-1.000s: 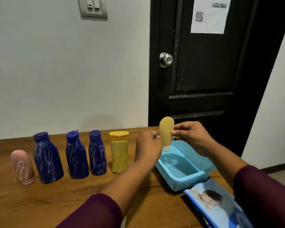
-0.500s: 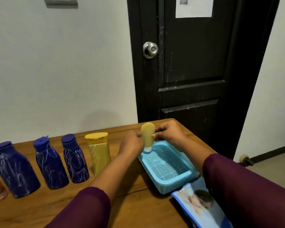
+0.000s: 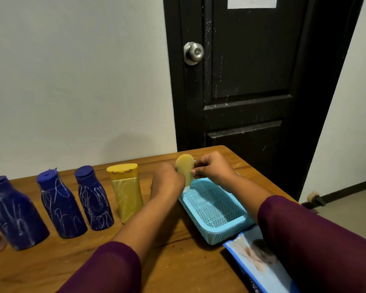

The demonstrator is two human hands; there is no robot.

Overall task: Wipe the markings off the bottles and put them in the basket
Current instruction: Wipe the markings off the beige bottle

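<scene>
Wood counter, black door with steel knob, paper sheet on it, blue wipes pack at counter's near-right edge.

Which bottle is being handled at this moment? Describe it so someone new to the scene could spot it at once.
Start at the light blue mesh basket on the right of the wooden table, before the black door. At its far corner, the left hand and right hand hold a small rounded yellow tube, cap down. Unlike the scribbled bottles standing in the row, it looks unmarked.
</scene>
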